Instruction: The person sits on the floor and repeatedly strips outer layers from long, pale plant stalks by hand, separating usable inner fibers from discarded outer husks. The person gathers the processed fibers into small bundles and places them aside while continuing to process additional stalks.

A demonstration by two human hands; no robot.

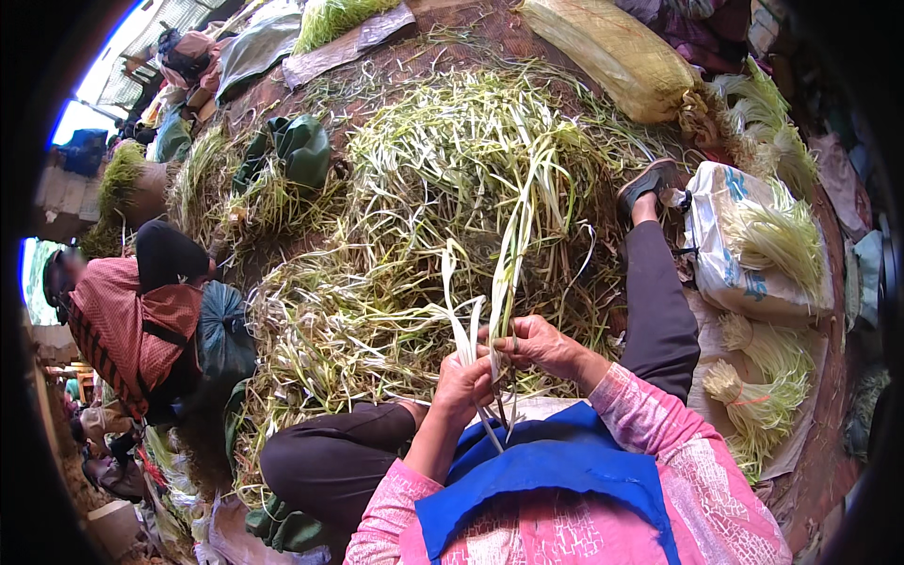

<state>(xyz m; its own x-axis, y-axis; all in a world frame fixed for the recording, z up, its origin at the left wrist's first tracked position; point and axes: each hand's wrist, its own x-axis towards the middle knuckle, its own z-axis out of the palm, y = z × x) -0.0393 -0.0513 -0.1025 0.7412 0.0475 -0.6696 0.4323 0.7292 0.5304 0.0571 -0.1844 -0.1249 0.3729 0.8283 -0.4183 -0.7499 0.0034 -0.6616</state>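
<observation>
My left hand (460,387) grips a few pale leafy stalks (464,337), which look like blanched garlic chives. Their lower ends hang over my blue apron (544,466). Close beside it, my right hand (544,346) pinches longer green-white stalks (510,272) between thumb and fingers, and their leaves reach up over the heap. The fingertips of both hands nearly meet, so exactly where the stalks cross is hidden. Before me spreads a big tangled heap of the same stalks (452,162), with dry, yellowed leaf litter (332,332) nearer on the left.
To my right stands a white sack (713,233) with trimmed stalks on top; tied bundles (748,388) lie below it. A full yellow woven sack (614,56) is at the back. A person in a red checked top (141,311) sits at left, beside a blue bag (224,328).
</observation>
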